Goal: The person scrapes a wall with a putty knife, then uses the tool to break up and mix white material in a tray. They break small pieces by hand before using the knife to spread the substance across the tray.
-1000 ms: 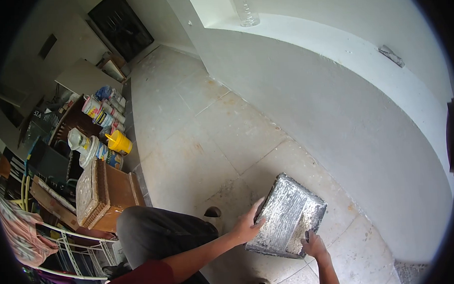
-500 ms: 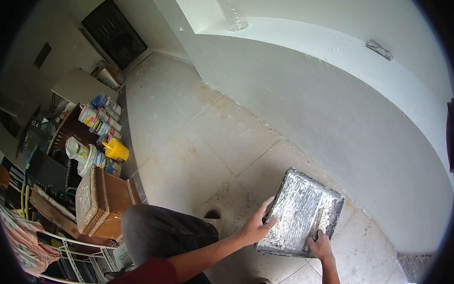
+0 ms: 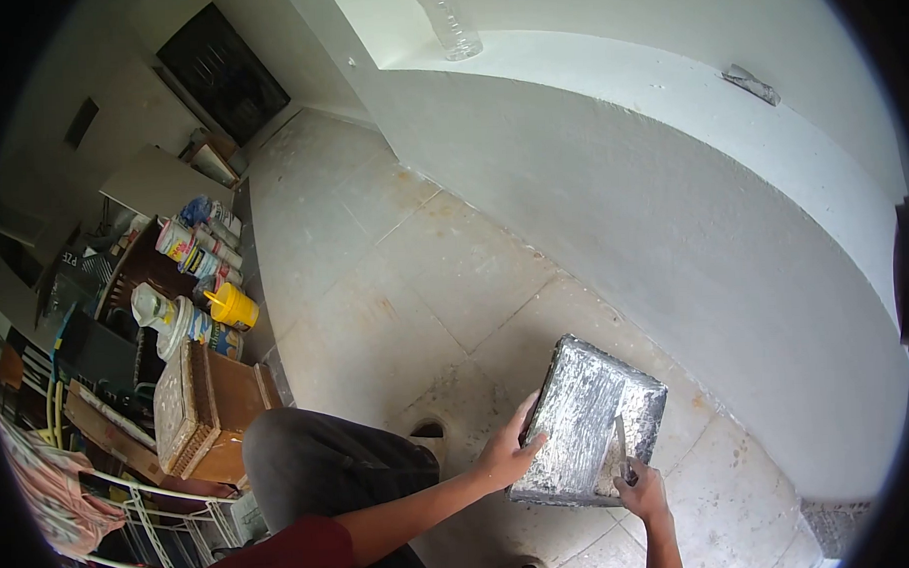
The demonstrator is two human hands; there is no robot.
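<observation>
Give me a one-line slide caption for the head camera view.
Left hand grips a putty-smeared grey rectangular tray by its edge while the right hand works a thin scraper blade across it.

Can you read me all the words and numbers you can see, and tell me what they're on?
Dark crate at the left: white letters, too blurred to read for sure.
Tubes and tubs beside the yellow tub: printed labels, too small to read.
Bottle on the ledge: red label, cut off.
Board in the left hand: no writing.
</observation>
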